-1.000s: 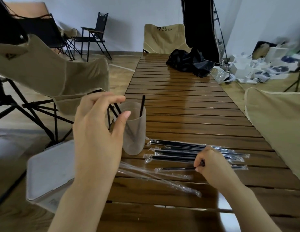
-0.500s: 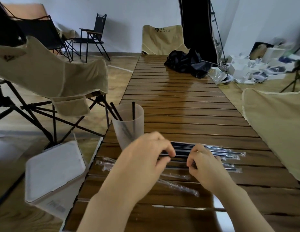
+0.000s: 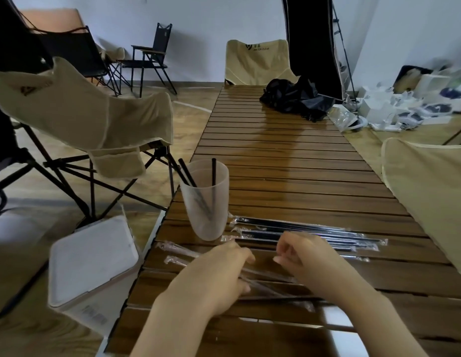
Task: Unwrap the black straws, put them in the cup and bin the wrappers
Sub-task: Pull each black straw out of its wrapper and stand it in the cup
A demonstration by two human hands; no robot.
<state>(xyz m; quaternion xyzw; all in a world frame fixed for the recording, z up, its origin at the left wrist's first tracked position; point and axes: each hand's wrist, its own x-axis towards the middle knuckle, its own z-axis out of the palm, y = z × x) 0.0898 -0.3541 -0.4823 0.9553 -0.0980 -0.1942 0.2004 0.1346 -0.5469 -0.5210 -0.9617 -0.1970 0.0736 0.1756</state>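
Far left of both grips, a beige chair (image 3: 77,117) stands on the floor, and below it a white bin (image 3: 91,258) with its lid down sits just off the counter's (image 3: 288,161) left edge, left of the left grip.

The left grip (image 3: 219,274) lies low over the near slats, knuckles up and fingers curled toward the right grip; they seem to pinch something thin, but what it is cannot be told. Left of it and just beyond, two empty clear wrappers (image 3: 178,253) lie flat on the wood, and more clear film runs under and between the two grips.

Beyond the left grip, close to the counter's left edge, stands a frosted cup (image 3: 206,202), upright, with three black straws (image 3: 213,176) in it: two lean left over the rim, one stands nearly straight.

The right grip (image 3: 304,256) faces the left one, near it but apart, fingers curled in with the tips close to the thumb. Whether it pinches anything is not clear. Just beyond it, from the cup's foot out to the right, a row of wrapped straws (image 3: 314,231) lies side by side along the slats; the hand hides part of the nearest ones.

Far beyond, a black cloth bundle (image 3: 296,99) rests at the counter's far end.
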